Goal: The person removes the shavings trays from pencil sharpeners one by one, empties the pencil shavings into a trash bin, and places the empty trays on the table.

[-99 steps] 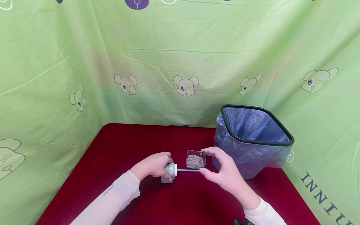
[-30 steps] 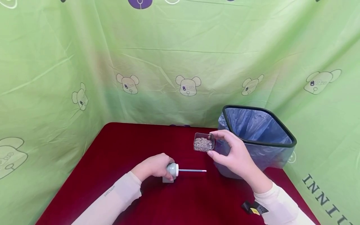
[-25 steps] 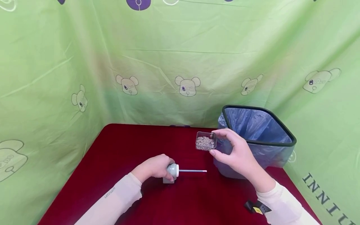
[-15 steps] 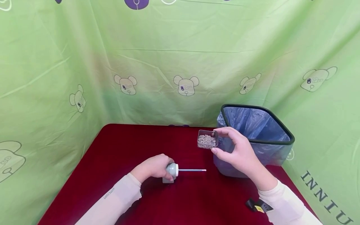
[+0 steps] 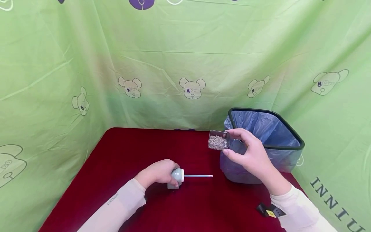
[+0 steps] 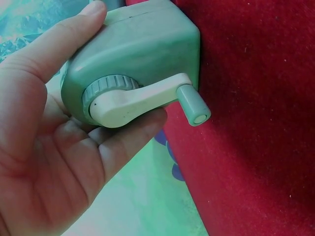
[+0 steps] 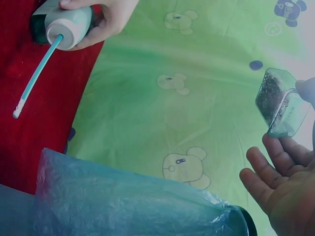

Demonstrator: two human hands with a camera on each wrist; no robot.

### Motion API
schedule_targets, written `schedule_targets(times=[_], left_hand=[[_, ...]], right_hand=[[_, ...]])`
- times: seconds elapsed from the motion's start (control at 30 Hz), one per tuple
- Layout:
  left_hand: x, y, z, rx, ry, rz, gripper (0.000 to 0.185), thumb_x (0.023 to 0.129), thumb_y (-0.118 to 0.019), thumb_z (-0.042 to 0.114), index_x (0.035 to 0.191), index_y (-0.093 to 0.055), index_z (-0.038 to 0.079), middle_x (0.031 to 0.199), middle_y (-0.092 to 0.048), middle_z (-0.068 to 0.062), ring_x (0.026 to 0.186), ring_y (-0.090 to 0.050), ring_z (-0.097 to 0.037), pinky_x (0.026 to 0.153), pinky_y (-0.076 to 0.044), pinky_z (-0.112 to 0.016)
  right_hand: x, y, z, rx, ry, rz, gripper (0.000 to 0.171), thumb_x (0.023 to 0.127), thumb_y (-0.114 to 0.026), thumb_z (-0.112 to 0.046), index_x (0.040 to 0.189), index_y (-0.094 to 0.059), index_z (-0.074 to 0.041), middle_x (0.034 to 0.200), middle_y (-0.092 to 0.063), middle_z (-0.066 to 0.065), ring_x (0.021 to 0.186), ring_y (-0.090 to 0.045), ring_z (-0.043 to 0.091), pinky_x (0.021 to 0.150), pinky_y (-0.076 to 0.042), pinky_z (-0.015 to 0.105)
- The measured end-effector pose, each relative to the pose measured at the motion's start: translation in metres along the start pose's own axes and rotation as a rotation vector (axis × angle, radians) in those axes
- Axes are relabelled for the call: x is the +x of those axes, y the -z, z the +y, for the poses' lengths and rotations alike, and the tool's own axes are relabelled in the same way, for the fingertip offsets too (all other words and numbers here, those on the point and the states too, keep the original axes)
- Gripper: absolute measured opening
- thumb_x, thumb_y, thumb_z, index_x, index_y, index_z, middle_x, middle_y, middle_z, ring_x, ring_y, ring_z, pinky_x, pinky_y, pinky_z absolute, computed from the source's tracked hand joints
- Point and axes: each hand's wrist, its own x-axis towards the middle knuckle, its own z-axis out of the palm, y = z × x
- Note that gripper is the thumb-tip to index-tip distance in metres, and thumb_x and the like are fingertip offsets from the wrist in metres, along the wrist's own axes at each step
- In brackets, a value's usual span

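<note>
- Right hand [image 5: 251, 154] pinches a clear shavings tray [image 5: 219, 140] at the trash bin's [image 5: 292, 137] nine o'clock rim.
- Left hand [image 5: 157, 171] grips the crank pencil sharpener [image 5: 176, 176], its pencil [image 5: 198, 176] pointing to three o'clock.

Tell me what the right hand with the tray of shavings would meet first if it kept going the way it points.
Probably the bin's black rim: the right hand holds the shavings tray just short of the blue-lined bin, though the height above that rim is unclear.
</note>
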Motion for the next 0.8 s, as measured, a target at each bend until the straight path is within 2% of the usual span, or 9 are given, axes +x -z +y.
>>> schedule_targets(times=[0.23, 0.4, 0.5, 0.63, 0.8], left_hand=[[-0.001, 0.000, 0.000, -0.006, 0.002, 0.009, 0.054, 0.072, -0.092, 0.038, 0.114, -0.072, 0.011, 0.091, -0.067, 0.007, 0.076, -0.059, -0.006, 0.070, -0.053, -0.024], [-0.001, -0.002, -0.002, -0.022, 0.011, 0.013, 0.053, 0.073, -0.092, 0.038, 0.114, -0.072, 0.013, 0.091, -0.067, 0.009, 0.076, -0.059, -0.006, 0.070, -0.053, -0.024], [0.000, -0.003, -0.002, -0.016, 0.009, 0.013, 0.053, 0.072, -0.092, 0.038, 0.114, -0.072, 0.012, 0.091, -0.067, 0.009, 0.076, -0.059, -0.006, 0.070, -0.053, -0.024], [0.000, -0.003, -0.002, -0.010, 0.010, 0.012, 0.056, 0.071, -0.093, 0.039, 0.116, -0.071, 0.011, 0.091, -0.067, 0.008, 0.076, -0.059, -0.006, 0.071, -0.053, -0.024], [0.000, -0.003, -0.001, -0.014, 0.019, 0.011, 0.058, 0.072, -0.092, 0.039, 0.118, -0.071, 0.011, 0.092, -0.067, 0.008, 0.077, -0.059, -0.006, 0.071, -0.053, -0.024]], right_hand=[[0.003, 0.003, 0.002, 0.010, 0.012, -0.001, 0.055, 0.078, -0.087, -0.008, 0.129, -0.067, -0.016, 0.117, -0.069, -0.001, 0.109, -0.058, -0.001, 0.094, -0.044, 0.015], [0.003, 0.007, 0.004, 0.104, 0.018, -0.004, 0.053, 0.079, -0.083, 0.001, 0.129, -0.067, -0.010, 0.118, -0.068, 0.002, 0.111, -0.060, -0.001, 0.097, -0.045, 0.011], [0.002, 0.010, 0.006, 0.155, 0.009, 0.002, 0.052, 0.080, -0.081, 0.004, 0.128, -0.066, -0.007, 0.117, -0.068, -0.001, 0.111, -0.061, -0.002, 0.098, -0.045, 0.011], [0.003, 0.014, 0.007, 0.158, -0.001, 0.005, 0.051, 0.081, -0.081, 0.004, 0.128, -0.065, -0.007, 0.116, -0.069, -0.005, 0.111, -0.061, -0.002, 0.099, -0.044, 0.011], [0.007, 0.017, 0.009, 0.140, -0.023, -0.013, 0.049, 0.083, -0.081, -0.001, 0.129, -0.066, -0.009, 0.117, -0.068, -0.004, 0.112, -0.060, -0.001, 0.100, -0.042, 0.010]])
